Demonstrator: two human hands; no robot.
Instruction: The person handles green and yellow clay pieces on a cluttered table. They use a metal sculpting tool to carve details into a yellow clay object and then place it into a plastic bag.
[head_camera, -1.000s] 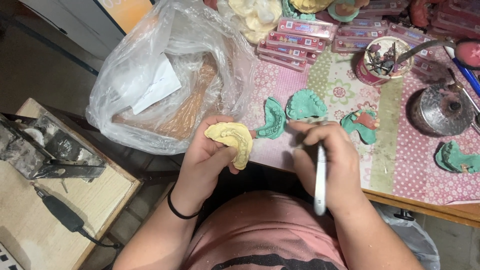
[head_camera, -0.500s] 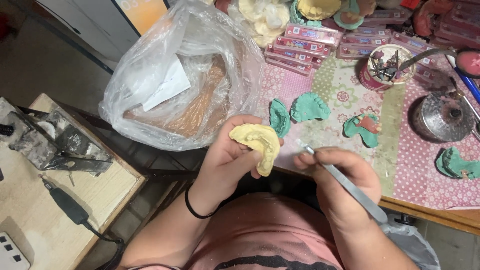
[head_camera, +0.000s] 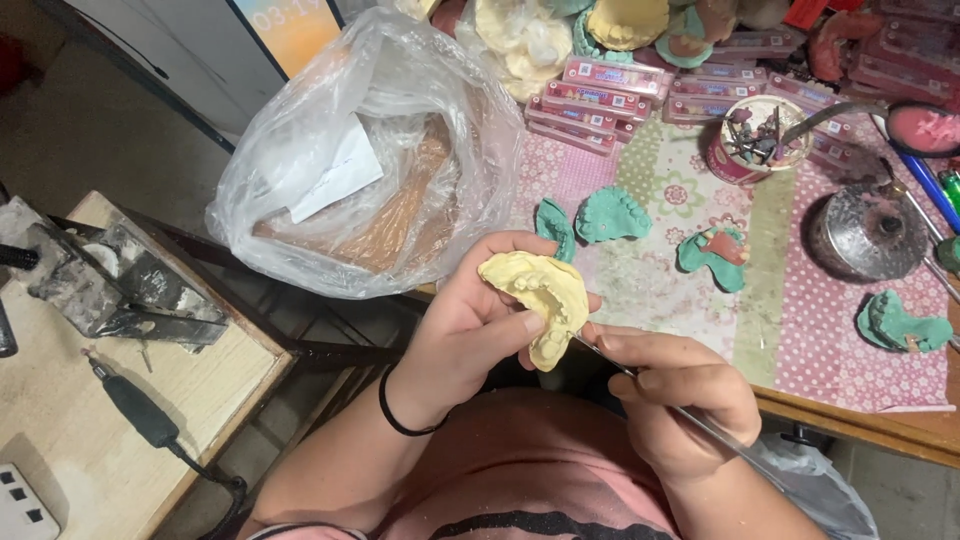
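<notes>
My left hand (head_camera: 462, 330) grips a yellow plaster dental cast (head_camera: 541, 300), held up in front of my chest with its teeth side facing me. My right hand (head_camera: 680, 395) holds a thin metal hand tool (head_camera: 690, 415) like a pen; its tip touches the lower edge of the cast. A black band circles my left wrist. Both hands hover just in front of the table's near edge.
Green dental casts (head_camera: 610, 215) lie on the flowered tablecloth (head_camera: 850, 350). Behind them stand a tin of tools (head_camera: 755, 140), a metal pot (head_camera: 868, 235) and rows of pink boxes (head_camera: 620, 80). A large clear plastic bag (head_camera: 370, 170) sits left; a side bench (head_camera: 60, 420) holds a vice and a rotary handpiece.
My right hand turned the metal tool from pointing down to lying sideways and brought its tip against the yellow cast. Both hands drifted to the right and slightly lower.
</notes>
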